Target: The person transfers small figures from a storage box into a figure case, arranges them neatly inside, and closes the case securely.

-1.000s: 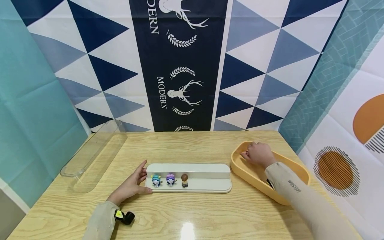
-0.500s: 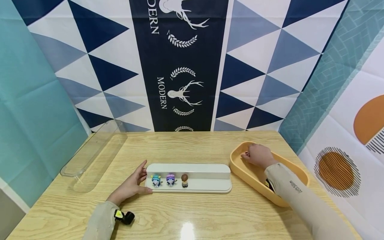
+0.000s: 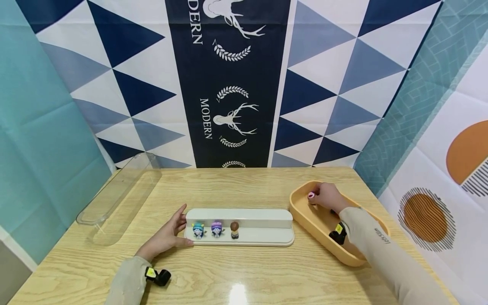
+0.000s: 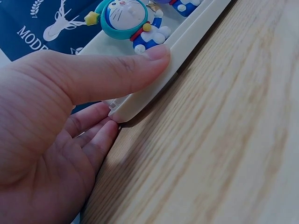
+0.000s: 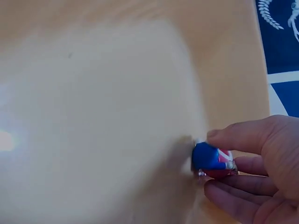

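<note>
You are working two-handed: your right hand [image 3: 328, 196] is pinching a small figure [image 3: 311, 195] inside the orange bin [image 3: 310, 224], near its far end, while your left hand [image 3: 167, 236] is steadying the left end of the white stand [image 3: 267, 235] on the tabletop [image 3: 267, 279]. To do this well, you should be raising the figure clear of the bin's wall, squeezing lightly, and pressing on the stand only enough to stop it sliding, since the three figures [image 3: 217, 228] on its lower step may be tipping easily.

Your right grip is closing on the figure, thumb on one side and fingers on the other; whether the figure is touching the bin floor, you cannot tell. Your left grip is clasping the stand's end, the thumb lying over the front rim just beside the teal-hatted figure [image 4: 125, 21], fingertips touching the end.
</note>
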Tool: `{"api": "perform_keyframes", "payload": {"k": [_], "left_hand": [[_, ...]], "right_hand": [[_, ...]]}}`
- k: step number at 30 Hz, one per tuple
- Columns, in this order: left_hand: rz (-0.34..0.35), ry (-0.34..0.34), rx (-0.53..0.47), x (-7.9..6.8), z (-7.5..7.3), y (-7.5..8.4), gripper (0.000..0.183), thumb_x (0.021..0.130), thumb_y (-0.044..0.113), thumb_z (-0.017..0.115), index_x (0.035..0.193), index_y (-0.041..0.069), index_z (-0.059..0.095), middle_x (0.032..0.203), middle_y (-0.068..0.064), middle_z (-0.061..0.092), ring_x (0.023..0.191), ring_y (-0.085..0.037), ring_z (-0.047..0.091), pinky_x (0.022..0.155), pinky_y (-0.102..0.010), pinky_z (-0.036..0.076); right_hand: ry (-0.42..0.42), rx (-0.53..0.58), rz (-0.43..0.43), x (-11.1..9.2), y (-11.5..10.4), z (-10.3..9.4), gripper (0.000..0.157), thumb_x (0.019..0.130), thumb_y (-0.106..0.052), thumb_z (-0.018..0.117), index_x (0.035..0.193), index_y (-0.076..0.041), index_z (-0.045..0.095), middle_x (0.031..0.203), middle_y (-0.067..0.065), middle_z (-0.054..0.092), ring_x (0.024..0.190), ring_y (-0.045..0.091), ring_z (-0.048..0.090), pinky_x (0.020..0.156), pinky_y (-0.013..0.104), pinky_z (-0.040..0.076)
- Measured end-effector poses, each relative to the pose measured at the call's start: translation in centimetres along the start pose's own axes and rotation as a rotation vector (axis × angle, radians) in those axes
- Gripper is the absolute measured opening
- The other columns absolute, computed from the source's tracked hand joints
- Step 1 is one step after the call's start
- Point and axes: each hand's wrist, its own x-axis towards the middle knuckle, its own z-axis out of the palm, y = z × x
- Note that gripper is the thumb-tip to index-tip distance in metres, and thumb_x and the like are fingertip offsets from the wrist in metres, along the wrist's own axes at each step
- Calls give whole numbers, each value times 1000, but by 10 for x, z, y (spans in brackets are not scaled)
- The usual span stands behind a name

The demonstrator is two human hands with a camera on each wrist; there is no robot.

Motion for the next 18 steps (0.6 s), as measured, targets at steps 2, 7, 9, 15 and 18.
{"api": "perform_keyframes", "payload": {"k": [2,7,9,15,18], "left_hand": [[-5,-2,3,-1,0,0,121,76,-4,83,158,0,-6,145,-32,33,139,-50,28,115,-43,32],[-15,1,3,-1,0,0,121,77,-2,84,158,2,-6,145,-31,33,140,-49,28,114,-36,35],[-13,3,-1,-1,0,0,121,76,-3,84,158,1,-6,145,-31,33,140,-49,28,115,-39,34],[2,7,-13,0,1,1,122,75,-7,83,158,0,-6,144,-32,33,139,-49,28,115,-48,29],[-1,8,-16,0,0,2,121,75,-7,83,158,0,-6,144,-32,33,139,-49,29,115,-48,28]], "right_hand": [[-2,26,3,0,0,0,27,76,-11,80,94,5,68,78,6,65,71,20,54,64,29,46],[-14,95,39,0,0,-1,30,74,-8,81,97,6,68,84,9,67,76,22,56,66,29,48],[-10,112,52,0,1,-1,30,73,-7,82,97,6,68,85,10,67,77,21,57,67,27,48],[5,178,59,-4,1,-1,32,71,-2,82,97,7,68,84,12,68,73,19,57,60,26,49],[9,189,83,-5,1,-1,33,72,-3,83,99,7,68,86,12,68,75,20,58,59,26,50]]}}
